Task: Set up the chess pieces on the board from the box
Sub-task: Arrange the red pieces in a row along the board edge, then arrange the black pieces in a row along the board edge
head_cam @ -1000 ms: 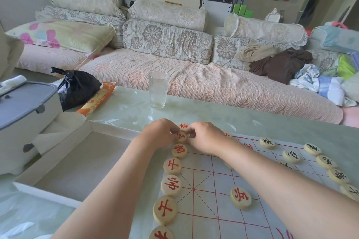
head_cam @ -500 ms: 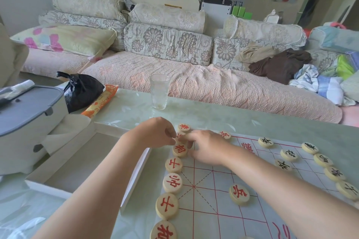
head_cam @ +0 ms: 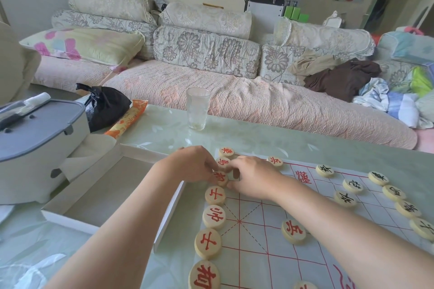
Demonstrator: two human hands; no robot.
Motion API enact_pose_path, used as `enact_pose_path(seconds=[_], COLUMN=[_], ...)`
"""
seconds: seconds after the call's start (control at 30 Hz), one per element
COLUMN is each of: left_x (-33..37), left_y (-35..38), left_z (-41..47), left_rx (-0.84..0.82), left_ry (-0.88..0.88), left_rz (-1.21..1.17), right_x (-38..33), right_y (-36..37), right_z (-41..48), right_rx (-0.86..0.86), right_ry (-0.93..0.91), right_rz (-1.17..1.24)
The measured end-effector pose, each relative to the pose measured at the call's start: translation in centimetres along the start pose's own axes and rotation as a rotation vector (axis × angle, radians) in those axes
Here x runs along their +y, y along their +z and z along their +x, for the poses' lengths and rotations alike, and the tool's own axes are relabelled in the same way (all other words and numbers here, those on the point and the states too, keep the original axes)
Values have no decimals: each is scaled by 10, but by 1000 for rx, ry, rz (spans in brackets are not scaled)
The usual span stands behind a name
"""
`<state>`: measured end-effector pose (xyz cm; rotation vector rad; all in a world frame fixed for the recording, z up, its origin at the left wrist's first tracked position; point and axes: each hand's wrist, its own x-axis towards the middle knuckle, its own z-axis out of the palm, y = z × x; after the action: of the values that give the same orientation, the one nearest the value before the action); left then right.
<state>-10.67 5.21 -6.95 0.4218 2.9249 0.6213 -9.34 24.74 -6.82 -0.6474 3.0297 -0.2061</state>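
Left grip, right grip pinch red pieces; seven black pieces.

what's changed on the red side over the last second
Both hands slid a little toward the person along the red column: the left hand and right hand were at the second disc, and their fingertips now meet at the third disc. Whether either pinches it is unclear. The other discs, box and glass stayed put.
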Motion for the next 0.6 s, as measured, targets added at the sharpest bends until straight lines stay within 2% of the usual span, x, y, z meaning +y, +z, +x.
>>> enact_pose_path(seconds=[0.23, 0.6], left_x=[-1, -3], left_y=[3, 3], left_z=[2, 5], left_rx=[2, -16], left_ry=[9, -13], left_rz=[-98, -52], right_x=[1, 1], right_y=[6, 12], right_z=[-1, 1], right_rx=[49, 27], right_ry=[48, 89], right_rz=[8, 17])
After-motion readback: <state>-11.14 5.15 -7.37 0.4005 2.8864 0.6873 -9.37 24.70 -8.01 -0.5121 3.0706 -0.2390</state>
